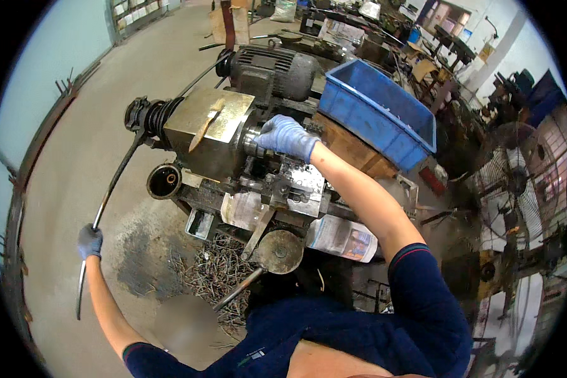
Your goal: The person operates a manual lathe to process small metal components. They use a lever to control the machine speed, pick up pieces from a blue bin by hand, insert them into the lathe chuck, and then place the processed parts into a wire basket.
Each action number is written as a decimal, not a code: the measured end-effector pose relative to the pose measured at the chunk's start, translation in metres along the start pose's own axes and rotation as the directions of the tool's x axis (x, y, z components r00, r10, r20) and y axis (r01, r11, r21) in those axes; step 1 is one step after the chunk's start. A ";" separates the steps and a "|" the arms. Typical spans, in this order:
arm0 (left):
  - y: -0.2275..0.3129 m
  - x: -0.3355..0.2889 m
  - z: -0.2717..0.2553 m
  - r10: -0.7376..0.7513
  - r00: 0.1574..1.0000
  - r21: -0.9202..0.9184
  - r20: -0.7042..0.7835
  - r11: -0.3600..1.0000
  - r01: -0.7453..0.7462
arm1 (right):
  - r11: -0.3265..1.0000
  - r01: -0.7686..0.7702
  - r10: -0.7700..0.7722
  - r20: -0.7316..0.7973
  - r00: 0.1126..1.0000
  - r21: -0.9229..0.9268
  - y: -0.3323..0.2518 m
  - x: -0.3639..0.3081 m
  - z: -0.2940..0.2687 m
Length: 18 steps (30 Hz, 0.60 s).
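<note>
My left hand (90,242), in a grey-blue glove, is wrapped round a long metal lever (114,183) that slants up to the black pulley end (146,118) of a lathe. My right hand (286,137), in a striped blue glove, reaches over the machine to the round metal chuck (252,142). Its fingers are closed at the chuck's face, and what they hold is hidden. On the headstock's flat top plate (233,107) lies a brush with a wooden handle (203,131). The oily tool slide (299,189) sits just below my right hand.
Behind the lathe stand an electric motor (274,70) and a blue plastic crate (384,104) on a wooden support. A round handwheel (281,251) with a bar is close to my body. Metal shavings (217,271) cover the floor. A fan (516,179) stands at the right.
</note>
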<state>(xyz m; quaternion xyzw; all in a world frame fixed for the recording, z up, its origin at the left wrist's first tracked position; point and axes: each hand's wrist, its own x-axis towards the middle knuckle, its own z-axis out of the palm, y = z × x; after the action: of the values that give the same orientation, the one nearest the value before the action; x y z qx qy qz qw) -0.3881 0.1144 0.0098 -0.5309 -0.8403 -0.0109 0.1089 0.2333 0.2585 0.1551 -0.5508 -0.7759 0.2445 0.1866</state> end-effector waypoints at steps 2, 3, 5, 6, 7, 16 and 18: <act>0.056 -0.008 0.004 0.113 0.908 -0.633 -0.402 0.683 -0.365 | 0.967 0.242 -0.254 -0.285 0.924 -0.078 0.008 -0.027 -0.014; 0.129 -0.025 -0.026 0.122 0.855 -0.563 -0.504 0.704 -0.433 | 0.967 0.242 -0.255 -0.311 0.916 -0.080 0.007 -0.054 -0.033; 0.181 -0.059 0.000 -0.158 0.973 -0.956 -0.169 0.264 -0.123 | 0.966 0.257 -0.235 -0.505 0.831 -0.027 0.018 -0.095 -0.043; 0.189 -0.065 0.043 -0.017 0.997 -0.972 0.079 0.223 0.081 | 0.971 0.232 -0.171 -0.528 0.832 0.051 0.022 -0.116 -0.053; 0.152 -0.070 0.126 0.076 0.969 -0.881 0.236 0.438 0.180 | 0.953 0.282 -0.201 -0.463 0.863 0.112 0.028 -0.125 -0.055; 0.314 -0.072 0.089 0.615 0.658 -0.178 0.434 0.775 -0.606 | 0.925 -0.361 0.371 -0.490 0.789 0.119 0.185 -0.319 -0.084; 0.314 -0.075 0.086 0.608 0.681 -0.201 0.408 0.787 -0.583 | 0.902 -0.428 0.384 -0.568 0.728 0.062 0.215 -0.341 -0.090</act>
<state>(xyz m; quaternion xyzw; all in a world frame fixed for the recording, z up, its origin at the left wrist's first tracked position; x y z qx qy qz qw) -0.0916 0.1962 -0.1191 -0.7651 -0.6224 0.1260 -0.1066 0.5581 0.0102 0.0955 -0.7606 -0.5537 0.0758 0.3305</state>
